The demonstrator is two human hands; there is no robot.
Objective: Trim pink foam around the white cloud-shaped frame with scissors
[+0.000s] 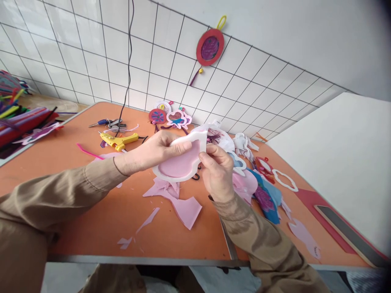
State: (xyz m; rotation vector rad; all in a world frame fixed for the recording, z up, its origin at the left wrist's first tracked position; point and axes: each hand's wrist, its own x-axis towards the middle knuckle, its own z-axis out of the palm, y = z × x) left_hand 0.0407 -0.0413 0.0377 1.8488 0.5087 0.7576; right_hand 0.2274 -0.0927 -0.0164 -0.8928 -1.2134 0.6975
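Note:
Between my two hands, above the orange table, is a white foam frame (171, 176) with a pink sheet (180, 162) across its opening. My left hand (159, 150) grips its upper left side, with the thumb lying on the white rim. At the right edge, my right hand (218, 171) pinches the rim between thumb and fingers. Below the frame, pink fabric scraps (183, 209) lie on the table. A yellow glue gun (119, 141) rests left of my left hand. Fingers behind the frame are partly hidden.
Pipe cleaners (27, 124) are heaped at the far left. Finished ornaments (171, 117) sit by the tiled wall, where a red round ornament (210, 47) hangs. Blue fabric (269, 199), a white cloud-shaped frame (285, 180) and a dark board (345, 230) lie to the right.

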